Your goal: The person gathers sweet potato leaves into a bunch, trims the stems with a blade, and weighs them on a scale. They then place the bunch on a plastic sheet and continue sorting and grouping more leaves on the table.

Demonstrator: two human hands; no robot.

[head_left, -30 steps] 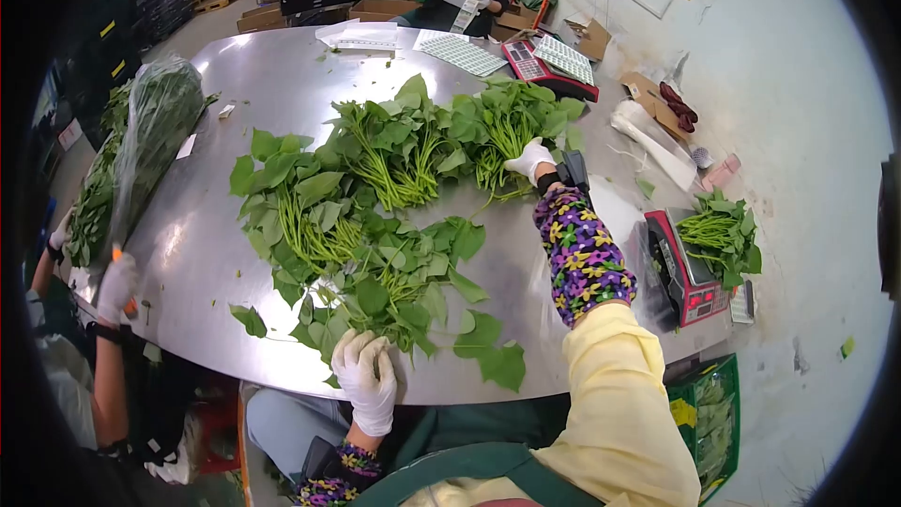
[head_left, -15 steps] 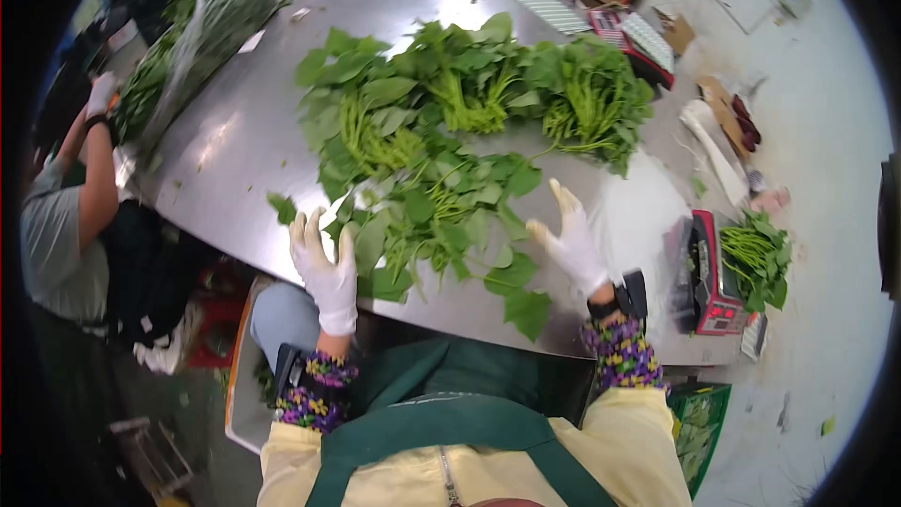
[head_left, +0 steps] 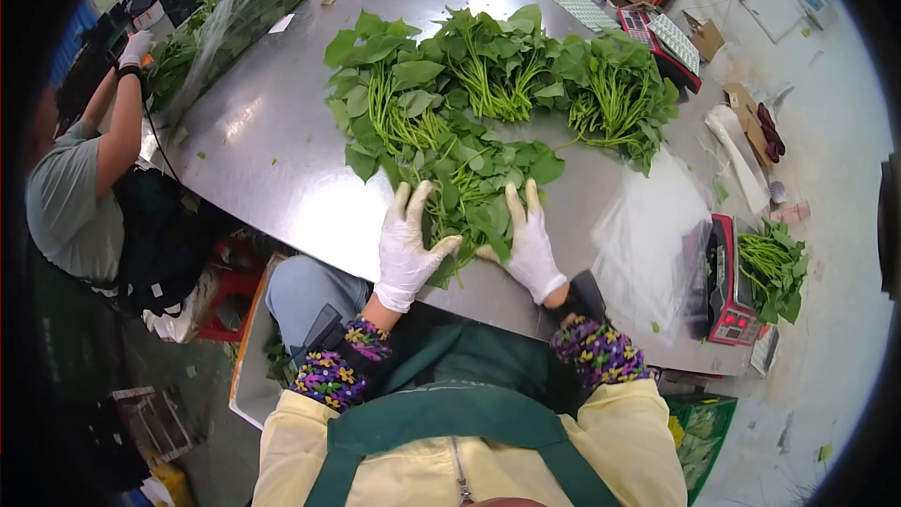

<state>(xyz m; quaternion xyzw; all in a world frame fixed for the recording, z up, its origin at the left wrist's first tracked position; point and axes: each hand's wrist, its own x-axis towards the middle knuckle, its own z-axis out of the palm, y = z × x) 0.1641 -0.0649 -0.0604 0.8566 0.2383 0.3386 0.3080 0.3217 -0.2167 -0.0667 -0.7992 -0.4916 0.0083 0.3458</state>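
White gloves cover both hands. My left hand (head_left: 410,249) is at the left side of the nearest pile of leafy greens (head_left: 469,183), its fingers apart and touching the leaves. On the pile's right side rests my right hand (head_left: 527,244), with fingers spread and the thumb near the lower leaves. Both hands press around the pile from its two sides. Behind it on the metal table (head_left: 253,169) lie a left bunch (head_left: 389,84), a middle bunch (head_left: 497,66) and a right bunch (head_left: 615,99), with their stems toward me.
Clear plastic bags (head_left: 648,235) lie at the right. A red scale (head_left: 727,282) holds more greens (head_left: 770,268). Another scale (head_left: 657,42) stands at the back. At the left, a co-worker (head_left: 80,202) is beside a plastic-wrapped bundle (head_left: 244,14). A green crate (head_left: 699,441) sits below right.
Both hands have moved inward and onto the nearest pile, which is now gathered narrower. The view has shifted slightly, and the co-worker's arm has moved up a little.
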